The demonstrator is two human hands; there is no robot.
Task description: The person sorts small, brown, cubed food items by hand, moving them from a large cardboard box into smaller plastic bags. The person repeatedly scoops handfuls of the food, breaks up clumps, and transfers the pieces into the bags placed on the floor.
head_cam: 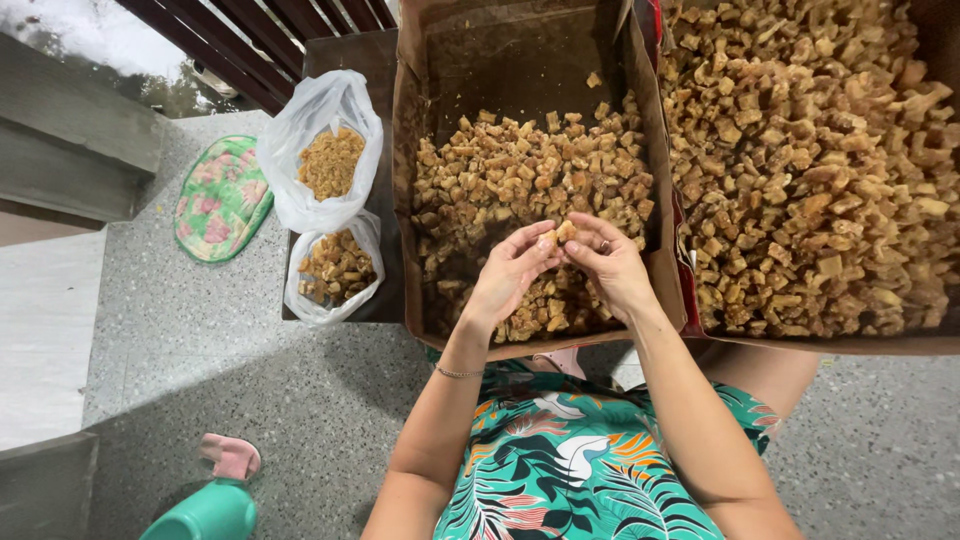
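My left hand (508, 272) and my right hand (608, 262) meet over a brown cardboard box (404, 180), both pinching one small tan chunk (558, 235) between the fingertips. The box holds a layer of similar golden-brown chunks (520, 170), thicker toward the middle. A thin bracelet (458, 373) circles my left wrist and a ring sits on my right hand. To the right, a second cardboard box (850, 343) is heaped with several more of the same chunks (810, 160).
Two clear plastic bags stand left of the box, the upper bag (325, 150) with fine crumbs, the lower bag (335, 268) with bigger pieces. A floral green pad (220, 198) lies on the speckled floor. A pink slipper (232, 456) and green container (205, 512) sit bottom left.
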